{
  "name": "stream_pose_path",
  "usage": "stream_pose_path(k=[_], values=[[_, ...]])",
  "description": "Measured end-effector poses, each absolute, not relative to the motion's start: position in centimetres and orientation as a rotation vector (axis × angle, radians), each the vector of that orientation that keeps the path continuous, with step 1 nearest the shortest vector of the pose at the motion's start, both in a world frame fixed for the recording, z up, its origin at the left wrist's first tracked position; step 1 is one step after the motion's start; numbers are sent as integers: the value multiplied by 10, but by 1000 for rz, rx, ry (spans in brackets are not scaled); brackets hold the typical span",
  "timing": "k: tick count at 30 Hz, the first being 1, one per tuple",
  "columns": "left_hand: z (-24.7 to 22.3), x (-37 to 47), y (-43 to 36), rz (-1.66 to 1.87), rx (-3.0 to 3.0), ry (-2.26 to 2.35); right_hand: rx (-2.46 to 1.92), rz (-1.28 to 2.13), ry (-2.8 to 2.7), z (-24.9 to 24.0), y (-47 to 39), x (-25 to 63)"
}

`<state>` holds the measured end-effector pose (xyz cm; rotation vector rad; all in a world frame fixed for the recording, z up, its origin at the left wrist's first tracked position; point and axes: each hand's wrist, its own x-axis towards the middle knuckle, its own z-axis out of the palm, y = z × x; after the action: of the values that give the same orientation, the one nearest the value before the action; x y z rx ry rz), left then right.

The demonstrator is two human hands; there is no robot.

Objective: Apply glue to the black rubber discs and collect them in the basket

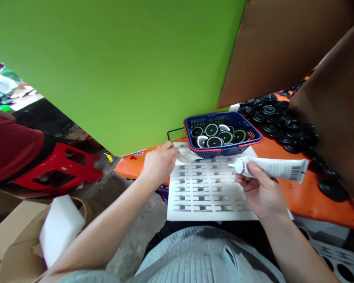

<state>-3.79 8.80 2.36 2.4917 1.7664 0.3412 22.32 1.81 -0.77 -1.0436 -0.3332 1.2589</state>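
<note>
My right hand (262,192) grips a white squeeze tube (279,168) with a barcode, its thin nozzle pointing left over a white slotted foam tray (183,214). My left hand (161,163) is closed at the tray's far left corner. Its fingertips pinch a thin white piece of tissue or paper (186,156), whose exact kind I cannot make out. Just beyond the tray stands a blue plastic basket (203,153) with a red rim, holding several round black discs (214,141) with pale rings.
Many black wheel-like parts (270,112) lie piled on the orange table cover (303,196) at right. A green panel (120,70) and brown cardboard (262,47) rise behind. At left are a person on a red stool (65,169) and a carton with white foam (60,228).
</note>
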Motion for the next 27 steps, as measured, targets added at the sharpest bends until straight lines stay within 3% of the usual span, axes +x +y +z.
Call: stream_pose_path(k=[5, 9, 13, 19, 27], values=[[7, -32, 114, 325, 2368, 1696, -1058, 1319, -402, -10, 5, 218], [23, -45, 103, 534, 2212, 1729, -1098, 1345, -412, -10, -4, 224], [36, -41, 57, 849, 1442, 1452, -1121, 1351, -426, -4, -13, 229], [18, 12, -5, 709, 808, 935, -1152, 1293, -748, -2, -31, 220], [22, 28, -7, 516, 920, 872, -1327, 1036, -1309, 3, -38, 223]])
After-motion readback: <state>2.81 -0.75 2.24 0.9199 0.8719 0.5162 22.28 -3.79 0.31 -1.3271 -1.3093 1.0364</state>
